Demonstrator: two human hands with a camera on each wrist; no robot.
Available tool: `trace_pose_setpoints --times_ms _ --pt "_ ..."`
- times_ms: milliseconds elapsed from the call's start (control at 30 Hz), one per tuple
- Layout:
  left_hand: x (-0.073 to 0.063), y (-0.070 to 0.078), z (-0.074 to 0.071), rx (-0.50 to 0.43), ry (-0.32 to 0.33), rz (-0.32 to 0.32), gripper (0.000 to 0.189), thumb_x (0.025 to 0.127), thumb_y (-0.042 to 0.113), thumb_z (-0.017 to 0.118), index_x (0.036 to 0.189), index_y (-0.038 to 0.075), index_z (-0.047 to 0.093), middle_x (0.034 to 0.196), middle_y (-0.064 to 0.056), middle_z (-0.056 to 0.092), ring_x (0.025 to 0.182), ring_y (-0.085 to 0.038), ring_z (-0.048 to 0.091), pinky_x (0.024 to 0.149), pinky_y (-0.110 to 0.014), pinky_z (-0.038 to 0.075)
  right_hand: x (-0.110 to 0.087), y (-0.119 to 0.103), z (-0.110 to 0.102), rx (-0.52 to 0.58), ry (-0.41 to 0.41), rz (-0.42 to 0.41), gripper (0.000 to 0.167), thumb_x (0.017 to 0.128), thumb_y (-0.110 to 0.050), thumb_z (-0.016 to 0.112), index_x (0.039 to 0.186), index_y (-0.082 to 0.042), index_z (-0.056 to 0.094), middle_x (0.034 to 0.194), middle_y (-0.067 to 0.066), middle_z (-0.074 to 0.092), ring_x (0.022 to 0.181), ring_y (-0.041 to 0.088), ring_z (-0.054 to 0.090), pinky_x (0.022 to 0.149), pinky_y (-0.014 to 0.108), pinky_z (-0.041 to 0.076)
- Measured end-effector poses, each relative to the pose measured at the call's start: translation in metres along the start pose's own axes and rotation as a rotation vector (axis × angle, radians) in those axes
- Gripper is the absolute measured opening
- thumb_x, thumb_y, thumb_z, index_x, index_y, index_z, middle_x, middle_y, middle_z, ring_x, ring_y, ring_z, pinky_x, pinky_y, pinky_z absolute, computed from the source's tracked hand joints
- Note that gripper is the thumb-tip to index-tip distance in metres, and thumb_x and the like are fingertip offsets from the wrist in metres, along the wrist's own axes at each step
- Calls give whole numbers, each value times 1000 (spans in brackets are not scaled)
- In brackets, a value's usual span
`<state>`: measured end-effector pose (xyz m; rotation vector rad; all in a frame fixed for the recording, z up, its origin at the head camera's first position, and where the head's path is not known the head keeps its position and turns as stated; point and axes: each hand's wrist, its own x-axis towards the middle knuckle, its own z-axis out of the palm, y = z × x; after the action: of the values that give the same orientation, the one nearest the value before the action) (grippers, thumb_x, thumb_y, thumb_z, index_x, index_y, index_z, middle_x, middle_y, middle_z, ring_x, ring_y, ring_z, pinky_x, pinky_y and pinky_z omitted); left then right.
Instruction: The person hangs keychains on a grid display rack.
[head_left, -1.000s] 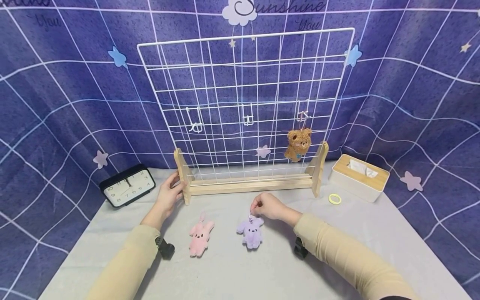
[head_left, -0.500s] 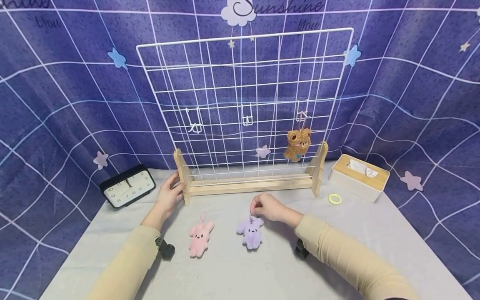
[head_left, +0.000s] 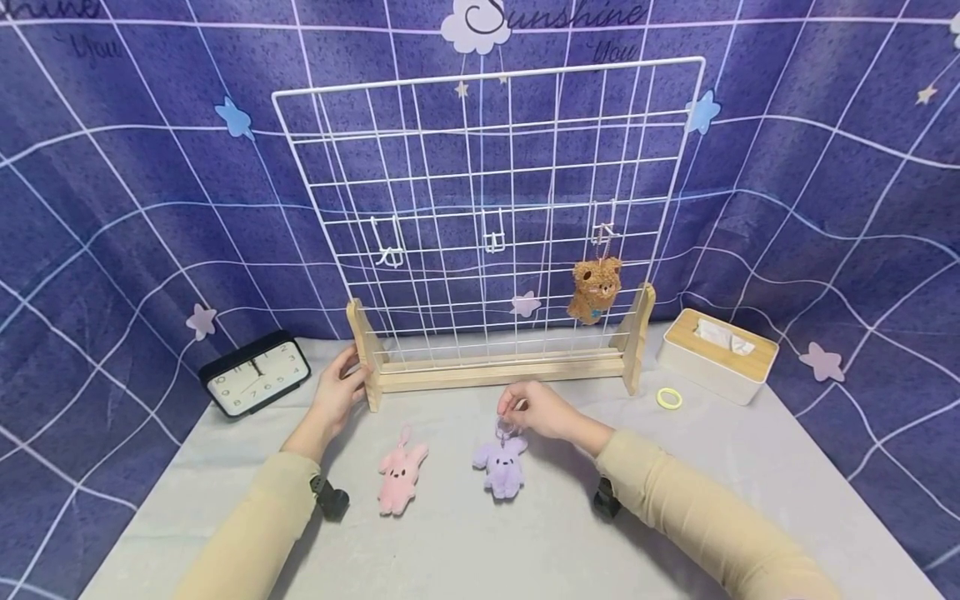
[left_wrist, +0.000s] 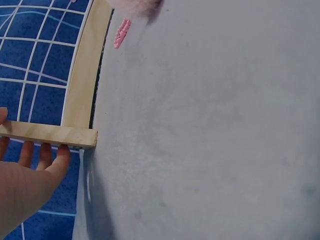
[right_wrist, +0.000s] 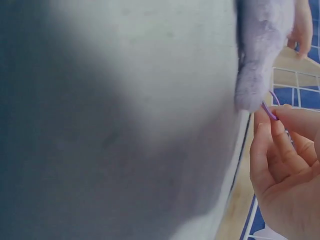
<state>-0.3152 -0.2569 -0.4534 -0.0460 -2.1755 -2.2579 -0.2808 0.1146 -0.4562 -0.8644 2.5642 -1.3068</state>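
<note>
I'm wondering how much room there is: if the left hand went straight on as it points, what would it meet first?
Most likely the wooden foot, which the left hand grips from both sides. Depth beyond it is hard to judge.

Purple plush (right_wrist: 262, 45) only partly inside the right wrist view's top edge.

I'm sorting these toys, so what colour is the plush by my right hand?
The plush is light purple, clearest in the head view.

Plush, wire and bare wood
Purple toy (head_left: 504, 471) and pink toy (head_left: 398, 479) look furry, brown bear (head_left: 597, 287) curlier; grid (head_left: 513, 170) of smooth coated wire, stand (head_left: 502, 373) of matt wood.
</note>
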Motion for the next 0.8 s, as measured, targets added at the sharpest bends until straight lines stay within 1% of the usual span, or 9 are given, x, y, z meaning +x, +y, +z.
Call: trace_pose_setpoints --times_ms 100,167,300,433,600,700,800 --pt "-6 11 4 -12 -8 -15 66 105 1 48 163 5 16 162 -22 25 141 -43 36 115 -52 36 -1 -6 -3 -2 14 -27 12 86 6 69 95 -2 71 89 8 70 80 16 64 73 28 57" --pt "-11 18 6 -24 -13 -27 66 105 -1 48 163 3 16 163 -23 24 141 -44 35 115 -54 35 -1 -9 -5 -5 25 -43 11 86 4 71 95 -3 72 89 8 71 83 16 63 77 28 56" --pt "-12 18 6 -20 -13 -25 66 105 -1 48 163 3 16 163 -23 24 140 -44 35 115 -54 35 -2 -14 -8 14 45 -54 9 86 0 73 94 -5 72 88 8 71 83 14 63 78 28 56" --pt "-12 18 6 -26 -15 -21 66 105 -1 48 163 2 16 163 -24 23 141 -45 35 115 -55 34 -2 -23 -10 29 63 -50 11 86 1 74 93 -6 72 87 3 71 81 12 63 76 28 55" --pt "-12 18 6 -30 -17 -17 66 105 -1 48 163 2 15 163 -24 23 141 -45 34 116 -55 33 -3 -34 -14 66 89 -65 10 86 3 75 93 -3 72 86 3 71 75 15 64 71 27 56" --pt "-12 18 6 -28 -17 -15 66 105 -1 48 163 2 15 163 -24 23 142 -44 34 116 -55 33 -2 -37 -16 84 101 -78 9 87 2 75 94 -2 71 86 4 72 71 16 65 67 26 56" --pt "-12 18 6 -27 -20 -16 67 105 0 48 163 2 14 163 -24 22 142 -44 33 116 -55 33 -1 -40 -18 101 107 -77 9 87 2 75 94 -3 72 86 4 72 71 17 65 68 26 56"
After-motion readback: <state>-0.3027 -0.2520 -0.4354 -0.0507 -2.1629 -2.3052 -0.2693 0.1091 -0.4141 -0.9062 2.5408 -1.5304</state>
